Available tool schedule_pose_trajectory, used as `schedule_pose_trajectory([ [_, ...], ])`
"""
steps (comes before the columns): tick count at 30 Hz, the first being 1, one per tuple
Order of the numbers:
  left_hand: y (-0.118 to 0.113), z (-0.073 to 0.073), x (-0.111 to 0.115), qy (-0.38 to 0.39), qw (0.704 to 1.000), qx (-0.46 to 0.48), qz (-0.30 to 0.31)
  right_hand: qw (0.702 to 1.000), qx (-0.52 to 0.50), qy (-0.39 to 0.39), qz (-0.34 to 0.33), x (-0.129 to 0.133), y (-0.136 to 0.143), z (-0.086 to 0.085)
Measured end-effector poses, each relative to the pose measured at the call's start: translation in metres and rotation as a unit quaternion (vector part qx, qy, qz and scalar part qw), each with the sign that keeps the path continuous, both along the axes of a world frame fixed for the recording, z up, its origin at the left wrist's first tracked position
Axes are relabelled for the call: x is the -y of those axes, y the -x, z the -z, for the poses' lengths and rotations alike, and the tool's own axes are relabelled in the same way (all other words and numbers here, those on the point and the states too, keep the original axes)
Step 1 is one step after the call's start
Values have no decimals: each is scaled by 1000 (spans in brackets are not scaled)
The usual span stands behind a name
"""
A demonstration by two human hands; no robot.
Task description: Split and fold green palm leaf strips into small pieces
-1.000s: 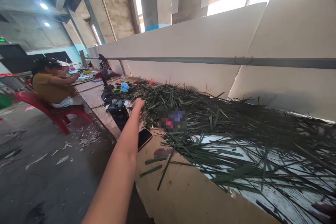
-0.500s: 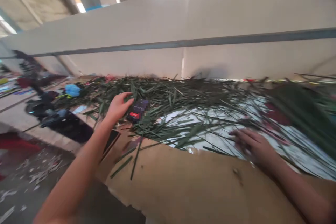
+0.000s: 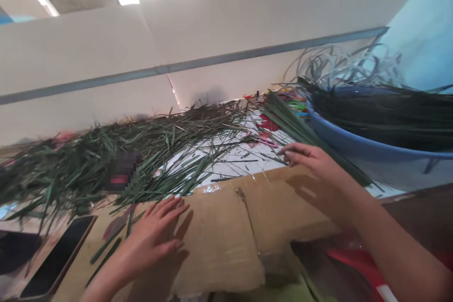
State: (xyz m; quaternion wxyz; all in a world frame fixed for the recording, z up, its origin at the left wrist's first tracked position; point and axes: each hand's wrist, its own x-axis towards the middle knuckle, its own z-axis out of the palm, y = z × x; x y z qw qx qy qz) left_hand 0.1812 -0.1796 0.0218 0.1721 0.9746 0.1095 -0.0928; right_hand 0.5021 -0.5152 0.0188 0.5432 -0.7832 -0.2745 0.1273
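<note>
Over the left part of the brown cardboard [image 3: 215,240], my left hand [image 3: 155,231] is spread with nothing in it. My right hand [image 3: 304,158] hovers above the far right edge of the cardboard, fingers bent and loosely apart, holding nothing that I can see. Beyond the hands lies a long heap of green leaf strips [image 3: 152,137], partly over a white sheet [image 3: 233,165]. A bundle of longer green leaves [image 3: 297,122] lies just behind my right hand. A pink-handled tool [image 3: 265,142] rests on the sheet.
A big blue tub [image 3: 354,134] full of dark green leaves stands at the right, with pale coiled strips [image 3: 339,68] behind it. A dark phone [image 3: 58,257] lies at the lower left. A dark box with a red patch [image 3: 118,180] sits among the leaves. A wall runs behind.
The view has swung right, bringing the blue tub into sight. My left hand has moved from beside the dark box to above the cardboard. My right hand is now near the long leaf bundle.
</note>
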Motion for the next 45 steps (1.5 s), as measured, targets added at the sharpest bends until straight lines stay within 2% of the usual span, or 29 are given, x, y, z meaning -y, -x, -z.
schedule_pose_trajectory([
  [3,-2,10,14,-14,999,-20,35,996,27,79,1,51,25,22],
  [6,-6,16,34,-9,994,-59,86,986,111,126,-4,75,37,39],
  [8,-10,16,48,-16,992,-77,95,974,171,147,-23,69,38,43],
  [12,-14,13,68,-32,992,-87,90,944,273,154,-104,22,32,46],
  [15,-9,12,78,-28,992,-92,82,928,306,176,-120,-6,29,56],
  [17,-4,14,81,-28,994,-85,70,924,312,181,-130,-14,29,65],
  [20,0,18,83,-40,995,-73,50,923,319,174,-130,-13,33,75],
  [24,-5,19,83,-50,996,-66,39,927,317,164,-119,-5,37,79],
  [34,-9,12,80,-38,994,-87,55,928,293,181,-142,2,50,69],
  [37,-15,2,75,-41,994,-82,59,932,282,174,-145,2,53,68],
  [39,-26,-11,73,-52,995,-58,67,935,276,173,-140,2,56,66],
  [42,-52,-38,75,-85,993,12,80,936,272,178,-135,1,60,61],
  [45,-89,-61,85,-89,986,101,103,935,280,177,-125,-1,58,54],
])
